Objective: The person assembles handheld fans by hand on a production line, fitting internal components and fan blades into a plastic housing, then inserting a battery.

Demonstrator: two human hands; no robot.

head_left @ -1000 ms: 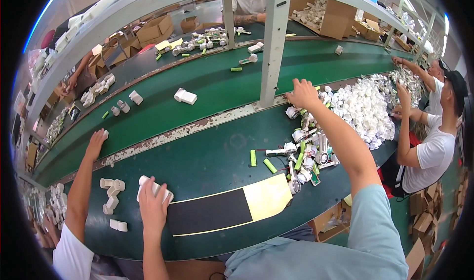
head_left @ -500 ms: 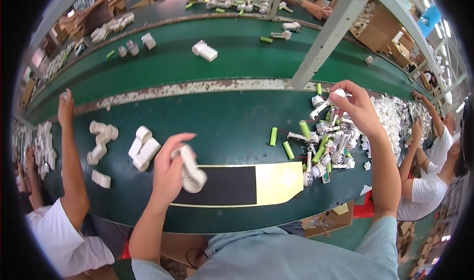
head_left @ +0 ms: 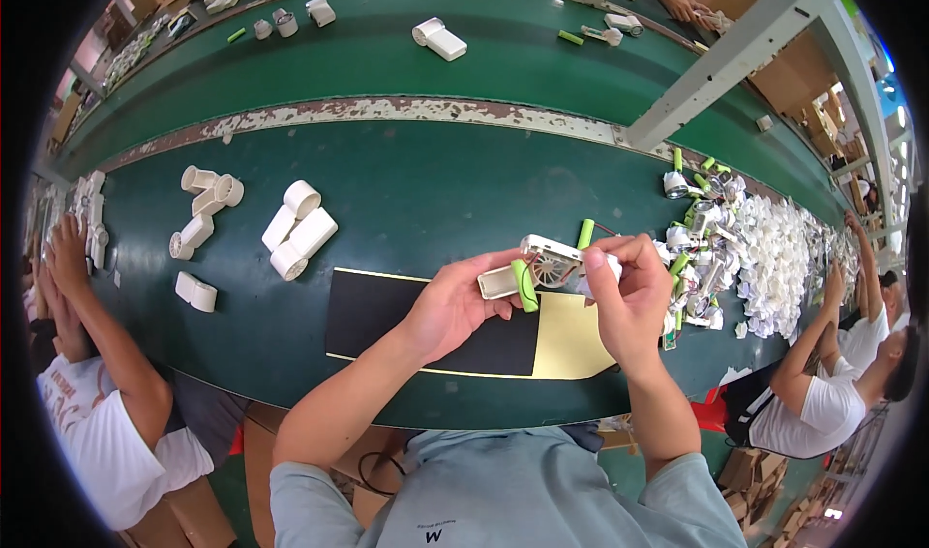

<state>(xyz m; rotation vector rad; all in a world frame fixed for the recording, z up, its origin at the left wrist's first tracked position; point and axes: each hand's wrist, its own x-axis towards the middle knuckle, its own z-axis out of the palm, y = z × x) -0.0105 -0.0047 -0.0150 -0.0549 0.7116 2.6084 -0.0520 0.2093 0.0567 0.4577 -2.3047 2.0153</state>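
Over the mat, my left hand [head_left: 447,304] is closed round a white handheld-fan housing [head_left: 497,284], its hollow side facing up. A green battery cell [head_left: 524,285] lies across the housing. Touching it is a white fan inner assembly [head_left: 554,269] with a round wheel and thin wires. My right hand [head_left: 631,298] pinches the right end of that assembly between thumb and fingers. Behind it stands another green cell [head_left: 586,233]. Whether the assembly sits inside the housing is hard to see. Below both hands is a black and yellow mat [head_left: 578,340].
White housings [head_left: 306,231] lie in groups to the left. At right is a heap of fan innards and green cells [head_left: 699,248], beside a white pile of small parts [head_left: 774,258]. A metal post [head_left: 726,64] rises beyond. Co-workers sit on both sides.
Both hands have come together over the mat. My right hand has moved left from the heap with a fan assembly; my left has brought the housing rightward. The view has shifted.
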